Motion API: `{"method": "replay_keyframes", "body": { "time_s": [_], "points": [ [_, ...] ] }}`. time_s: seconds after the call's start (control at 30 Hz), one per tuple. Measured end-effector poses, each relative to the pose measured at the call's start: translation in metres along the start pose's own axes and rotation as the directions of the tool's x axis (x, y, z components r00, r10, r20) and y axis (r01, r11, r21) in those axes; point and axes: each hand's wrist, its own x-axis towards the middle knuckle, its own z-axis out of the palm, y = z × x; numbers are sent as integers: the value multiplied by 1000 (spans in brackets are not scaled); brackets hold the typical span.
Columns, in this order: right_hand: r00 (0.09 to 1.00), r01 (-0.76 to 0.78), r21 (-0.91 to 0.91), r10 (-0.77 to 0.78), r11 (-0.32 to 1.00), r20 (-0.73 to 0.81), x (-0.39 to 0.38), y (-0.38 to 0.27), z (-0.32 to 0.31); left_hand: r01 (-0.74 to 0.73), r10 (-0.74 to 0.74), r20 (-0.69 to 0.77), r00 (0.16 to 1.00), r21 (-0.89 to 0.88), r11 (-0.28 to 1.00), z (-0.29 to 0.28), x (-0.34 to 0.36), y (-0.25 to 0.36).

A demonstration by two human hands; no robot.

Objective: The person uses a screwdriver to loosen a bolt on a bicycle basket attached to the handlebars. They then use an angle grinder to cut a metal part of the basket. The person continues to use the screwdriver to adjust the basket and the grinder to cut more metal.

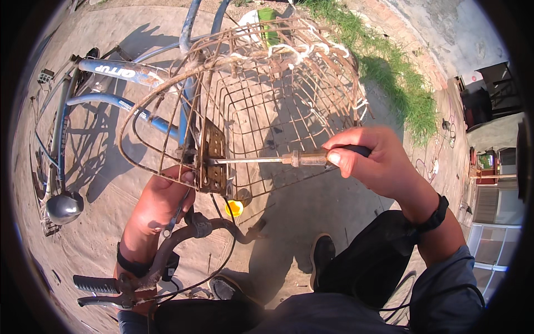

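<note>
A rusty wire bicycle basket (214,58) hangs on the front of a blue bicycle frame (189,106). My right hand (370,161) grips the handle of a screwdriver (303,158), its long shaft running left through the basket. The tip meets the rusty perforated plate (214,147) on the basket's back side; the exact contact point is hard to make out. Behind that plate, my left hand (158,203) is closed around a slim metal wrench (168,229), whose ring end sticks out below the fingers. The wrench's other end is hidden.
A curved handlebar (167,250) with a black grip (95,284) and brake lever lies near my left forearm, with a black cable looping below the basket. A yellow cup-like object (234,209) is on the ground. The bicycle's saddle (65,207) is far left; grass (400,94) grows beyond the basket.
</note>
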Motion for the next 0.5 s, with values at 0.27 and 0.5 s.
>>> {"method": "replay_keyframes", "body": {
  "time_s": [0.27, 0.5],
  "points": [
    [898, 427, -285, -441, 859, 16, -8, 0, 0, -24, 24, -7, 1000, -8, 1000, 4, 0, 3],
    [878, 455, -617, -441, 642, 188, -10, -23, -3, -37, 37, -1, 999, -13, 999, 1, -1, 0]
  ]
}}
